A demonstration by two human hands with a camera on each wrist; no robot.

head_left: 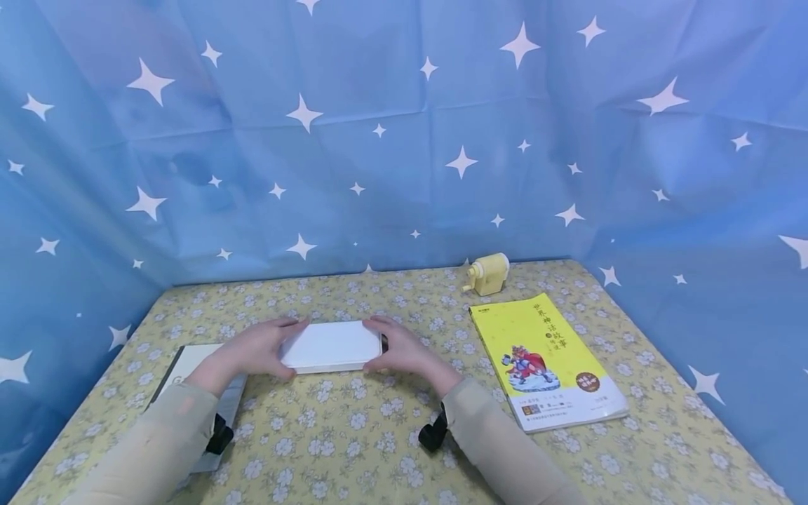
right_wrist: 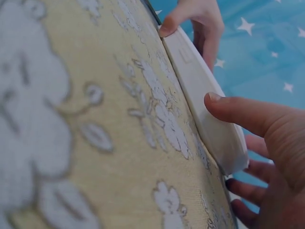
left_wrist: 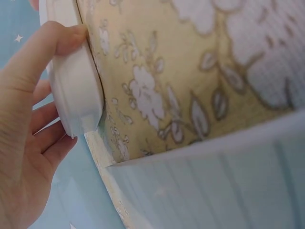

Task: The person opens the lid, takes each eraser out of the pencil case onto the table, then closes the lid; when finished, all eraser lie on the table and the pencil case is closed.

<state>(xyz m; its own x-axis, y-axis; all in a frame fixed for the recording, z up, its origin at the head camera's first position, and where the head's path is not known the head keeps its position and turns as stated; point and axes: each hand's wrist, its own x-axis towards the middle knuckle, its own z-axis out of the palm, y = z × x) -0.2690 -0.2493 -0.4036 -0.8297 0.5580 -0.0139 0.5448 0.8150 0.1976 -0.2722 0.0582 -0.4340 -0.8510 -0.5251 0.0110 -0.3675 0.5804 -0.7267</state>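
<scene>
at a tbl (head_left: 243,301), a person is gripping a white box (head_left: 331,345) btwn both hands, the box appearing to rest flat on the cloth (head_left: 360,442), a bit left of ctr. the l. hand (head_left: 255,348) is holding its left end, thumb pressing the near side, fingers curling behind; the r. hand (head_left: 404,348) is holding the right end likewise, fingers slightly spread. both grips are standing part-open, about the box's depth. pale blossoms are covering the yellowish cloth. behind & at both sides, a blue backdrop (head_left: 379,70) w/ white four-pointed stars is hanging in soft creases. a pale notebook (head_left: 194,356) is lying partly under the l. forearm. at right, a yellow-covered bk (head_left: 514,333) is lying flat, a red-caped figure showing on its front; a yellow pencil sharpener (head_left: 491,277) is standing just beyond it, nr the back edge.
</scene>
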